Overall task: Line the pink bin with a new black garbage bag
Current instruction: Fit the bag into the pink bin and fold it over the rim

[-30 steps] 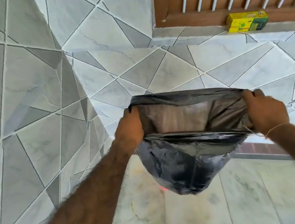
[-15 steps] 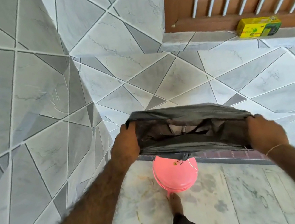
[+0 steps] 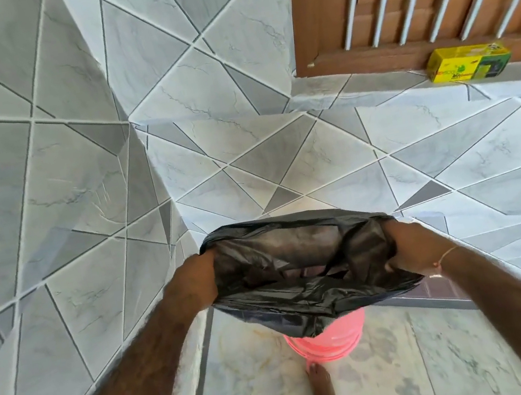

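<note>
Tiled corner, marble floor (image 3: 454, 354): black garbage bag (image 3: 303, 270) held open over pink bin (image 3: 326, 342).
Left hand (image 3: 194, 285) and right hand (image 3: 411, 250) each clenched on the bag's mouth, stretching it apart; bag bottom hangs crumpled at the bin's top, whether inside the rim I can't tell. Risks: folded lower part could catch on the rim and bunch outside instead of dropping in; thin film could tear if stretched harder; light bin on the floor could tip if the bag drags it sideways.
</note>
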A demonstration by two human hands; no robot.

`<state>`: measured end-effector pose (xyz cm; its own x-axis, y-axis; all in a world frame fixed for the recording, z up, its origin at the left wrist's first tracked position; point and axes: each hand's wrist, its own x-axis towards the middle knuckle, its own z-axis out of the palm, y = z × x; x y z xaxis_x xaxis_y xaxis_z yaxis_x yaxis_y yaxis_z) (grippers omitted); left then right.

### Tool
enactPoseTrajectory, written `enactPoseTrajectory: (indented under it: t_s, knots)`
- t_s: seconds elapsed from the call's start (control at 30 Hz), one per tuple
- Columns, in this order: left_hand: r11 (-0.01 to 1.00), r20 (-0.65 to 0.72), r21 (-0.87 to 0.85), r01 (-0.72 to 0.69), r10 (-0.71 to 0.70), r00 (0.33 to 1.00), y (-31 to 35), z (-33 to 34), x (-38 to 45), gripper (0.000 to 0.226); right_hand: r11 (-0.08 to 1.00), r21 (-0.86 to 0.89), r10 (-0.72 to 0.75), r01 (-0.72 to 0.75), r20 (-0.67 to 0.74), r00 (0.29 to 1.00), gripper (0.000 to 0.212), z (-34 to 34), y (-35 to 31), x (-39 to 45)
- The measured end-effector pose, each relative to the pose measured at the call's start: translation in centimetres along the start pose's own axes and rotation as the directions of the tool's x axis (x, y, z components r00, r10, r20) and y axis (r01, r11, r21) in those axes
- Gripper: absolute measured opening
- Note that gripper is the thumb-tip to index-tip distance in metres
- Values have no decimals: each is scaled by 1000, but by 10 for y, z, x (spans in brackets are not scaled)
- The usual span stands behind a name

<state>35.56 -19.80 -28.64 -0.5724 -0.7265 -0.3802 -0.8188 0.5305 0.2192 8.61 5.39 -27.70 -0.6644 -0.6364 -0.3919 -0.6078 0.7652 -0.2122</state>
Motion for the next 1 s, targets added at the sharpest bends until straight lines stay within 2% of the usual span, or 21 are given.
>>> enactPoseTrajectory:
  t_s: [0.1,0.2,0.3,0.37,0.47,0.57,0.77,1.0]
  knots:
    - [999,45,-17,48,-48,998,-3,11,12,41,999,29,-20,19,25,999,68,6,-9,12]
    - [994,87,-59,97,-92,992,-2,25,18,48,999,43,-10,8,33,999,67,18,-12,20]
    - [999,87,-36,27,-24,996,5,39,22,49,998,59,26,-29,52,998,65,35,-10,25]
    - [1000,47,-11,-21,21,999,12,52,27,48,996,62,57,-56,-12,998,62,50,-3,32]
    - [999,21,-44,-21,22,1000,30,74,41,52,989,123,95,-76,-152,984,62,79,8,42]
    - [997,40,-45,-58,60,997,49,100,64,47,947,245,229,-207,-64,971,46,116,23,58]
    - [999,123,-28,-40,43,991,80,148,116,45,871,311,359,-381,129,924,48,173,40,97]
    - [993,90,-109,-49,59,994,102,185,166,40,807,349,464,-476,121,877,37,205,52,144]
